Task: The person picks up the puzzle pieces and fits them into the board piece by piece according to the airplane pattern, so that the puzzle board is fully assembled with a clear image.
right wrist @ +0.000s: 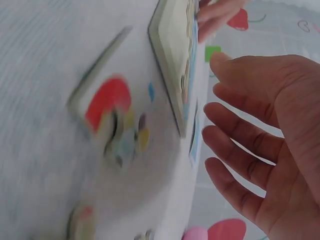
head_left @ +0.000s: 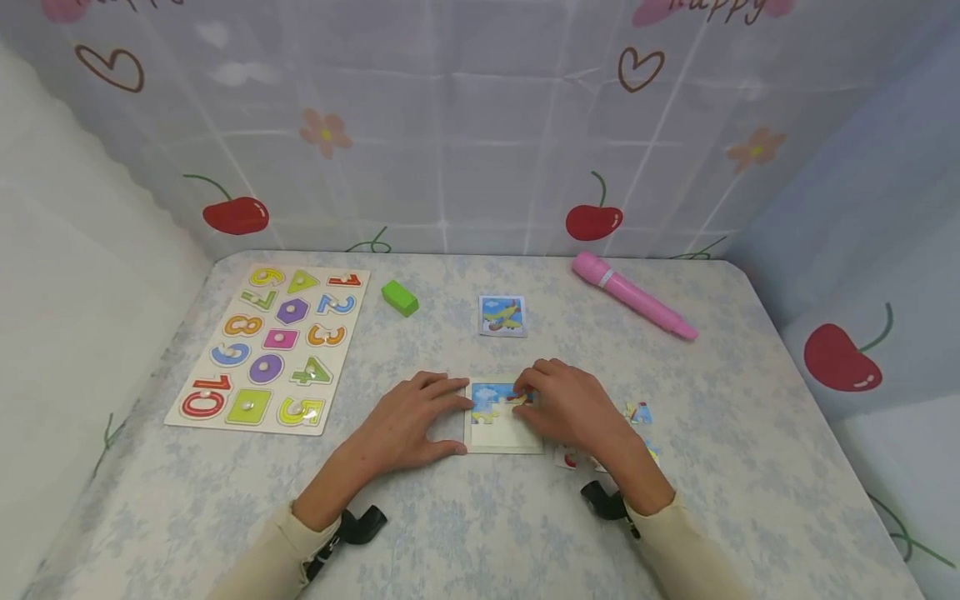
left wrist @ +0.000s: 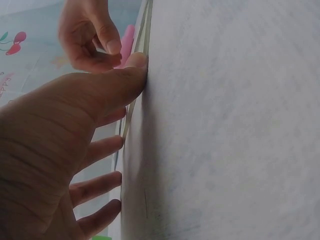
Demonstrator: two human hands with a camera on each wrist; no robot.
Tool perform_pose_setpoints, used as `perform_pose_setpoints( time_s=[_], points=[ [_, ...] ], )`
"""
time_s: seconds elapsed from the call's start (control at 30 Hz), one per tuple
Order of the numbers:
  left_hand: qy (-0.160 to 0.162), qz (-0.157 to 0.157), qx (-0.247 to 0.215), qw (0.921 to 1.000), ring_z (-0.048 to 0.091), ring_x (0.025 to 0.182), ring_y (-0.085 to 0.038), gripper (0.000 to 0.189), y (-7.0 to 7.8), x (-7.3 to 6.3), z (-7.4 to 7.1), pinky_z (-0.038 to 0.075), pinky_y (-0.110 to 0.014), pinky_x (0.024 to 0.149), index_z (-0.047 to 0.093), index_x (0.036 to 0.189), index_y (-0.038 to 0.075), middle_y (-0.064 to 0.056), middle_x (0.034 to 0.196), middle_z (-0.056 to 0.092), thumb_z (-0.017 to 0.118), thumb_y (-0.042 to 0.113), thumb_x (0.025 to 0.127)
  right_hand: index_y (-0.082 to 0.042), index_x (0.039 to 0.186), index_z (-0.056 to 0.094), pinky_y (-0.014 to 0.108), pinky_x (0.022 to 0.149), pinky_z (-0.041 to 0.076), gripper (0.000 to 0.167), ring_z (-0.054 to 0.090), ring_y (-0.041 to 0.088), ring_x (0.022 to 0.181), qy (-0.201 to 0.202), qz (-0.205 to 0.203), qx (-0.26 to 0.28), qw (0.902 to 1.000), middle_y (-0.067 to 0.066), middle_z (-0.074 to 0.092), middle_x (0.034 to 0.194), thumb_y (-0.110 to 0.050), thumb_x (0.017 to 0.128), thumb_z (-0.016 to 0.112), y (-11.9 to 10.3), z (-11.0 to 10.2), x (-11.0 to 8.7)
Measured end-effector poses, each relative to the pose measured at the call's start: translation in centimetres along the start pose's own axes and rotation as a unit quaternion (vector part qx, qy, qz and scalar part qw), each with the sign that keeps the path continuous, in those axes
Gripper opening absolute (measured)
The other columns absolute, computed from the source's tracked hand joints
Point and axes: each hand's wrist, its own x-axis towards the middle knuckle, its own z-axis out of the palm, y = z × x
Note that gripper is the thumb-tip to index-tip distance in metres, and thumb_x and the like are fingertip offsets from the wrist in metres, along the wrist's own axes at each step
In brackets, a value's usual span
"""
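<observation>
A white puzzle tray (head_left: 510, 437) lies before me, with joined blue and yellow jigsaw pieces (head_left: 486, 402) along its top and left. My left hand (head_left: 416, 421) rests beside it, its fingertips and thumb at the left edge. In the left wrist view, the left thumb (left wrist: 127, 75) touches the tray's rim. My right hand (head_left: 566, 404) is over the upper right of the tray, fingertips beside a piece with red and yellow on it (head_left: 519, 399). From the right wrist, the fingers of that hand (right wrist: 250, 130) look loosely bent, with nothing visible between them.
Loose jigsaw pieces (head_left: 640, 412) lie right of the tray, partly hidden by the right arm. Behind the tray is an airplane picture card (head_left: 502, 317). A number-and-shape board (head_left: 281, 367) and green block (head_left: 400, 297) are on the left, a pink marker-shaped object (head_left: 633, 297) back right.
</observation>
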Motion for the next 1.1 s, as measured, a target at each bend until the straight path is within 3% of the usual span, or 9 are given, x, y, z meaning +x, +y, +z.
perform_pose_setpoints(
  time_s=[0.4,0.73,1.1],
  points=[
    [0.010,0.011,-0.003,0.9999,0.050,0.146,-0.030,0.061,-0.1,-0.1,0.0,0.052,-0.054,0.107,0.072,0.141,0.024,-0.001,0.161,0.055,0.086,0.053,0.090,-0.018,0.118,0.079,0.041,0.083,0.059,0.032,0.067,0.016,0.100,-0.012,0.063,0.028,0.9975,-0.003,0.071,0.109,-0.029,0.090,0.089,3.2,-1.2,-2.6],
    [0.008,0.008,-0.010,0.9999,0.050,0.147,-0.031,0.060,-0.1,-0.1,0.0,0.051,-0.055,0.108,0.072,0.141,0.024,-0.001,0.161,0.055,0.086,0.052,0.090,-0.016,0.120,0.079,0.046,0.086,0.059,0.033,0.070,0.021,0.104,-0.001,0.091,0.028,0.9955,-0.002,0.073,0.112,-0.026,0.091,0.089,5.7,-1.8,-4.6],
    [0.005,0.002,-0.011,0.9999,0.049,0.147,-0.029,0.061,0.0,-0.1,0.0,0.052,-0.055,0.107,0.071,0.142,0.025,0.001,0.162,0.054,0.086,0.053,0.090,-0.014,0.124,0.079,0.051,0.090,0.059,0.040,0.069,0.025,0.110,-0.014,0.105,0.029,0.9939,0.000,0.072,0.115,-0.026,0.087,0.092,6.9,-1.9,-6.1]
  ],
)
